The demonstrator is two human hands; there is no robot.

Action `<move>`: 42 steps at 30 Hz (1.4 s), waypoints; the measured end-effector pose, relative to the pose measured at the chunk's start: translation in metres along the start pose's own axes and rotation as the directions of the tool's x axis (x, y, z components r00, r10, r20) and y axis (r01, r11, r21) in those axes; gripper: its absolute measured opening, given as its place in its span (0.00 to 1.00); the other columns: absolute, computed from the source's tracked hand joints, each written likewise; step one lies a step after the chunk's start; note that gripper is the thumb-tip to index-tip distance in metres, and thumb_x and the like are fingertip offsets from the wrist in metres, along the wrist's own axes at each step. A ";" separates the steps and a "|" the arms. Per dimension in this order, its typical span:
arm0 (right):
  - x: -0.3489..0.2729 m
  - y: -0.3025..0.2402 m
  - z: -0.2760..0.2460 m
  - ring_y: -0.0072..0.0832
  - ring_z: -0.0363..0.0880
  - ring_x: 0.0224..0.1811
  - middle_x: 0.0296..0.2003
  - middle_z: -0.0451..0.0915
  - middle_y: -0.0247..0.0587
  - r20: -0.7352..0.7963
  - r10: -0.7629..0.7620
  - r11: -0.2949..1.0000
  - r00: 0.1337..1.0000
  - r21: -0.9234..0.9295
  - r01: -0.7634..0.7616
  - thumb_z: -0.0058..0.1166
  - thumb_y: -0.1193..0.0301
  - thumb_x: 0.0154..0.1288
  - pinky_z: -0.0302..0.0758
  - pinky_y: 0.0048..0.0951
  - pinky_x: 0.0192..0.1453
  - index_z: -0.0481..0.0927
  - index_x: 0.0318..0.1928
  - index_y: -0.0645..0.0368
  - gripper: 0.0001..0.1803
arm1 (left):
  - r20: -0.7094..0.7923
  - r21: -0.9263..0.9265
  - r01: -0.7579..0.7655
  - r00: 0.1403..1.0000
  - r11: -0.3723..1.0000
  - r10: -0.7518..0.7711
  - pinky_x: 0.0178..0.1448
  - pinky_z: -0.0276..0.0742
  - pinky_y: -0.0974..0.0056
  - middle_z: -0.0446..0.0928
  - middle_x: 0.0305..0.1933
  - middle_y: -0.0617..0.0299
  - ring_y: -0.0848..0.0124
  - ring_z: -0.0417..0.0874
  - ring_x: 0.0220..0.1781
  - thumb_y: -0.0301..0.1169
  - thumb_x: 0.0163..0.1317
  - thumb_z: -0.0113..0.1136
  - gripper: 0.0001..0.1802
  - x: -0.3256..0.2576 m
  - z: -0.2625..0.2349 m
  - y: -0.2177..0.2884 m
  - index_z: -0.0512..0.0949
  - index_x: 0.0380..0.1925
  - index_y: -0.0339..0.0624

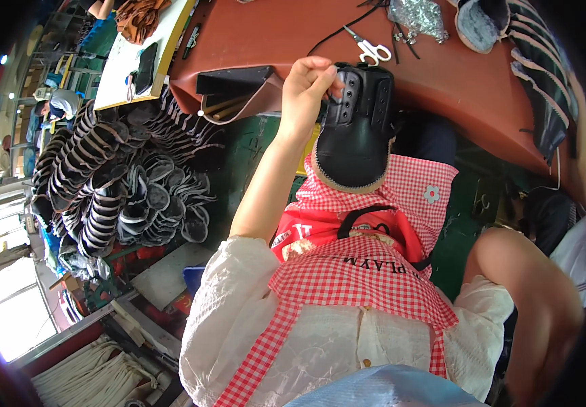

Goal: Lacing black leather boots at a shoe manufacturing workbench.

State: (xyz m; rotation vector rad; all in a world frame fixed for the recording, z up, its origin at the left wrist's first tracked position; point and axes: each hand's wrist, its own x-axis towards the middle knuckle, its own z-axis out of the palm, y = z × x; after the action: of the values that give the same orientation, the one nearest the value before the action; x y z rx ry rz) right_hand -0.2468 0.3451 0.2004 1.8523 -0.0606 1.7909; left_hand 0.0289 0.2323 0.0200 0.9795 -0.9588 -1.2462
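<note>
A black leather shoe upper [353, 146] with rows of eyelets and a pale stitched edge lies over my lap at the table's edge, its rounded toe toward me. My left hand [311, 83] is closed at its upper left side, thumb and fingertips pinched together beside the eyelets. Whether a lace is also between those fingers cannot be made out. My right arm [520, 278] is bent and blurred at the right; its hand does not show. White-handled scissors [369, 47] lie on the table just beyond the upper, near a thin black lace [330, 37].
The red-brown table [266, 34] carries a clear bag of small metal parts [418, 19] and a row of black uppers [540, 74] at right. Piles of uppers [161, 197] stand at left, below a pale board [120, 74]. White cords [93, 373] fill a bin at lower left.
</note>
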 end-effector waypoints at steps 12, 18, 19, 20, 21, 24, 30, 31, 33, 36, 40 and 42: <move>-0.165 -0.014 0.132 0.36 0.80 0.37 0.38 0.75 0.42 0.554 0.722 0.555 0.414 -0.107 -0.825 0.63 0.83 0.49 0.78 0.31 0.39 0.81 0.45 0.59 0.20 | 0.131 -0.117 0.089 0.989 0.989 -0.073 0.38 0.76 0.69 0.77 0.31 0.59 0.72 0.80 0.33 0.22 0.66 0.56 0.09 -0.047 0.007 0.019 0.66 0.41 0.40; -0.194 -0.008 0.113 0.31 0.82 0.30 0.30 0.79 0.42 0.380 0.875 0.380 0.300 -0.155 -0.912 0.57 0.87 0.53 0.78 0.27 0.34 0.80 0.39 0.61 0.13 | -0.051 0.408 -0.154 0.980 0.900 0.191 0.31 0.66 0.78 0.73 0.24 0.70 0.84 0.71 0.27 0.19 0.56 0.66 0.16 -0.072 -0.006 0.032 0.72 0.42 0.39; -0.202 -0.007 0.103 0.25 0.83 0.32 0.32 0.82 0.40 0.291 0.943 0.197 0.163 -0.094 -0.976 0.54 0.86 0.59 0.78 0.23 0.35 0.80 0.40 0.63 0.09 | -0.103 0.552 -0.193 0.949 0.811 0.296 0.28 0.62 0.78 0.71 0.22 0.72 0.85 0.67 0.24 0.19 0.55 0.67 0.15 -0.076 -0.020 0.031 0.74 0.39 0.40; -0.219 -0.008 0.090 0.24 0.83 0.32 0.34 0.83 0.40 0.239 0.970 0.044 0.042 -0.002 -0.999 0.54 0.83 0.63 0.80 0.22 0.36 0.80 0.41 0.65 0.07 | -0.139 0.686 -0.207 0.904 0.697 0.405 0.25 0.59 0.78 0.68 0.19 0.74 0.86 0.64 0.21 0.19 0.54 0.68 0.13 -0.080 -0.035 0.029 0.75 0.36 0.41; -0.233 -0.010 0.079 0.25 0.84 0.33 0.34 0.83 0.41 0.239 0.970 -0.073 -0.048 0.099 -0.992 0.54 0.82 0.64 0.80 0.22 0.37 0.79 0.41 0.65 0.06 | -0.130 0.728 -0.254 0.861 0.637 0.491 0.24 0.57 0.78 0.66 0.18 0.75 0.86 0.61 0.20 0.19 0.53 0.69 0.13 -0.084 -0.044 0.026 0.76 0.35 0.42; -0.260 -0.029 0.064 0.28 0.85 0.36 0.35 0.84 0.44 0.317 0.908 -0.353 -0.272 0.235 -0.906 0.56 0.80 0.65 0.81 0.23 0.37 0.79 0.43 0.67 0.07 | -0.067 0.811 -0.281 0.827 0.513 0.559 0.22 0.59 0.74 0.68 0.18 0.71 0.84 0.62 0.18 0.19 0.49 0.72 0.11 -0.093 -0.045 0.012 0.79 0.30 0.43; -0.291 -0.064 0.074 0.22 0.82 0.36 0.36 0.83 0.39 0.412 0.844 -0.414 -0.342 0.097 -0.905 0.58 0.80 0.63 0.78 0.19 0.37 0.81 0.41 0.67 0.06 | 0.176 0.833 -0.269 0.957 0.483 0.231 0.29 0.75 0.67 0.75 0.25 0.61 0.65 0.78 0.23 0.28 0.55 0.68 0.05 -0.069 0.000 -0.040 0.84 0.33 0.45; -0.291 -0.064 0.075 0.22 0.82 0.36 0.36 0.83 0.39 0.411 0.841 -0.425 -0.351 0.101 -0.900 0.58 0.80 0.63 0.78 0.19 0.37 0.81 0.41 0.67 0.06 | 0.195 0.850 -0.254 0.966 0.461 0.171 0.33 0.77 0.64 0.77 0.28 0.62 0.63 0.81 0.28 0.29 0.56 0.66 0.05 -0.063 0.002 -0.046 0.84 0.33 0.45; -0.289 -0.063 0.078 0.21 0.80 0.34 0.36 0.80 0.39 0.414 0.891 -0.258 -0.186 0.126 -0.958 0.58 0.81 0.62 0.78 0.19 0.36 0.81 0.40 0.67 0.06 | 0.209 0.856 -0.266 0.962 0.443 0.173 0.33 0.78 0.63 0.76 0.29 0.63 0.63 0.81 0.29 0.29 0.55 0.66 0.05 -0.055 0.010 -0.055 0.84 0.33 0.46; -0.291 -0.064 0.080 0.21 0.80 0.35 0.38 0.79 0.42 0.405 0.900 -0.227 -0.161 0.119 -0.967 0.58 0.82 0.62 0.79 0.19 0.35 0.82 0.41 0.67 0.07 | 0.232 0.871 -0.293 0.953 0.395 0.197 0.33 0.78 0.63 0.76 0.31 0.64 0.64 0.82 0.30 0.28 0.53 0.67 0.06 -0.047 0.020 -0.063 0.84 0.32 0.46; -0.288 -0.063 0.080 0.22 0.81 0.35 0.38 0.80 0.42 0.384 0.916 -0.168 -0.117 0.102 -0.980 0.58 0.84 0.61 0.79 0.19 0.35 0.82 0.41 0.66 0.08 | 0.255 0.888 -0.319 0.941 0.332 0.222 0.33 0.78 0.63 0.76 0.31 0.66 0.65 0.81 0.29 0.29 0.51 0.68 0.06 -0.042 0.027 -0.065 0.84 0.31 0.46; -0.285 -0.063 0.079 0.22 0.81 0.35 0.37 0.80 0.42 0.353 0.926 -0.185 -0.136 0.107 -0.977 0.59 0.85 0.59 0.79 0.19 0.35 0.82 0.40 0.67 0.09 | 0.266 0.891 -0.331 0.935 0.310 0.233 0.33 0.78 0.63 0.76 0.31 0.66 0.65 0.81 0.29 0.29 0.51 0.68 0.06 -0.043 0.027 -0.067 0.84 0.31 0.46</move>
State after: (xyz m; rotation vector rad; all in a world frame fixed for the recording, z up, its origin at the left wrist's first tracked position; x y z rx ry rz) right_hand -0.1802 0.2682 -0.0847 2.3510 -1.9858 2.6534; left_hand -0.0196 0.2688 -0.0373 1.5293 -1.9304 -0.3044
